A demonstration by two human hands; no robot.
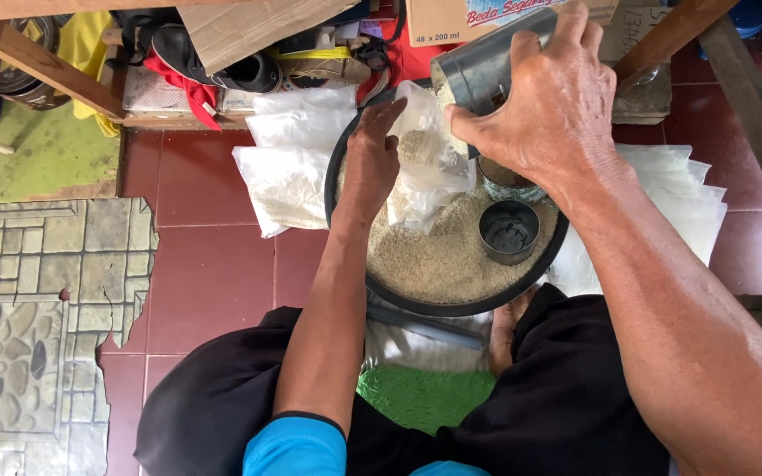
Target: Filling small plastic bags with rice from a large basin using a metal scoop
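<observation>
Rice (438, 256) is being tipped from a metal can (478, 66) into a clear plastic bag (425, 172), and the pour is under way: a pale stream falls from the can's lip at the bag's mouth. The can is gripped by the fingers of the right hand (549, 101), which are wrapped closed around its side, the can tilted steeply with its mouth down and to the left. The bag's mouth is pinched and held up by the fingers of the left hand (372, 163), closed on the plastic edge; the bag itself stands in the grain, and some rice can already be seen inside it, though how full it is cannot be told through the crumpled plastic.

Outward from the hands, a wide black basin (381, 286) is seen on the red tiled floor (205, 282), still well filled with rice, so much is judged to be left to bag. Two more cans rest in the grain to the right of the bag: an empty one (509, 231) standing upright, and another (506, 181) partly hidden under the right wrist. Filled white bags (288, 167) are laid in a stack just beyond the basin's left rim, which suggests several portions are already done. A pile of flat empty bags (681, 198) lies to the right of the basin, not yet used.
</observation>
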